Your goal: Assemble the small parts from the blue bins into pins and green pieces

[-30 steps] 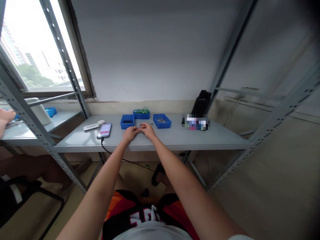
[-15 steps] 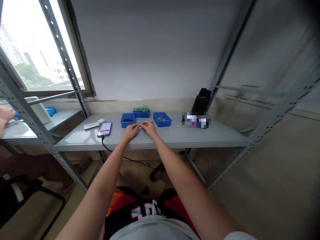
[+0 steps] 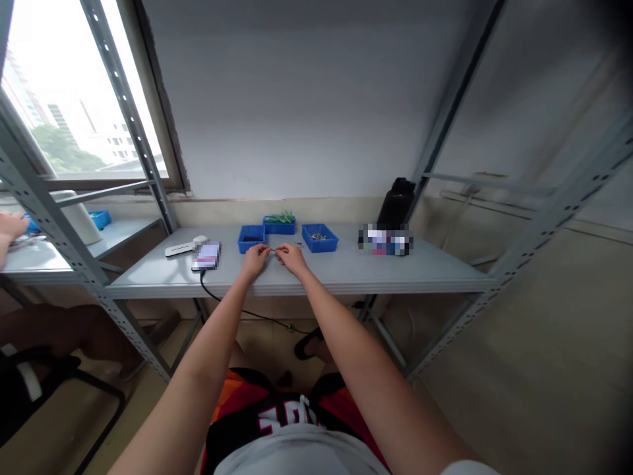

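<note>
My left hand (image 3: 256,261) and my right hand (image 3: 291,258) meet over the grey tabletop (image 3: 341,271), fingertips pinched close together. A thin, small piece spans the gap between them, too tiny to name. Just behind my left hand is a blue tray (image 3: 252,249) with dark bits in it. Beyond it stands another blue tray (image 3: 280,230) holding green strips (image 3: 282,217). To the right of my right hand, a third blue tray (image 3: 324,246) contains small metal parts (image 3: 318,237). A little metal piece (image 3: 298,244) lies on the table beside that tray.
At the left lie a phone (image 3: 206,255) with a black cable (image 3: 225,301) hanging over the edge, and a white device (image 3: 179,249). A black bottle (image 3: 397,203) stands at the right back. Metal shelf posts flank the table. Another person's hand (image 3: 12,226) shows far left.
My fingertips have drawn slightly apart, so the thin piece between them now shows. The small metal piece near the right tray is more visible. The trays stay put.
</note>
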A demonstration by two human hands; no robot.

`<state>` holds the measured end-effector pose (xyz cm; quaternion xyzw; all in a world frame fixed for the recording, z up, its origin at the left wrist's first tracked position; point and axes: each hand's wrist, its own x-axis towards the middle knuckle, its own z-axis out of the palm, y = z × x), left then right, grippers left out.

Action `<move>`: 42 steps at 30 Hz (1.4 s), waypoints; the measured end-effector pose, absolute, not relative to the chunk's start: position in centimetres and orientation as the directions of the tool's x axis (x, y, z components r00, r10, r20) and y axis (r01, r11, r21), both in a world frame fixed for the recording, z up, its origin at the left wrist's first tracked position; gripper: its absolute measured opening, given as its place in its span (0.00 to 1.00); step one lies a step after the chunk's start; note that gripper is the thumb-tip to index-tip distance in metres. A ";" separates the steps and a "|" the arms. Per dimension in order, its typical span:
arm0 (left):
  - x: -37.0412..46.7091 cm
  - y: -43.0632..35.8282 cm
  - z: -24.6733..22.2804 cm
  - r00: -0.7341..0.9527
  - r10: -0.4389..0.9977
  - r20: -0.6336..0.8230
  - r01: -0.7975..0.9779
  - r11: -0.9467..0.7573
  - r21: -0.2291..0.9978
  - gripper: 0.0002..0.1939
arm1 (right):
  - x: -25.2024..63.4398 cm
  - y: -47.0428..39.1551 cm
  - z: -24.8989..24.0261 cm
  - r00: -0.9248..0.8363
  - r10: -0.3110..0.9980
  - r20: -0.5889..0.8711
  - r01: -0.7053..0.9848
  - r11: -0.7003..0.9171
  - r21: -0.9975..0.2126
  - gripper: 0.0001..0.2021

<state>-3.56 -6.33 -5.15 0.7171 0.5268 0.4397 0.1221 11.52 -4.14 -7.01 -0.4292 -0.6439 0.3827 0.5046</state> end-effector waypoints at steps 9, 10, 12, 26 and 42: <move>-3.5 -6.2 -5.1 0.074 0.859 0.507 0.616 -0.439 0.654 0.13 | 11.5 -4.2 -7.1 -0.171 0.913 0.371 0.294 0.406 -0.865 0.06; -3.5 -6.2 -5.1 0.074 0.858 0.508 0.613 -0.441 0.656 0.13 | 11.5 -4.2 -7.1 -0.179 0.911 0.371 0.301 0.410 -0.861 0.07; -3.5 -6.2 -5.1 0.069 0.860 0.506 0.610 -0.438 0.660 0.12 | 11.5 -4.2 -7.2 -0.205 0.905 0.372 0.315 0.421 -0.851 0.06; -3.6 -6.3 -5.5 0.079 0.887 0.456 0.614 -0.404 0.679 0.09 | 11.6 -5.5 -6.0 -0.188 0.884 0.428 0.355 0.467 -0.810 0.11; -3.6 -6.3 -5.2 0.124 0.870 0.478 0.620 -0.444 0.647 0.09 | 11.7 -5.1 -6.4 -0.187 0.885 0.426 0.316 0.464 -0.827 0.10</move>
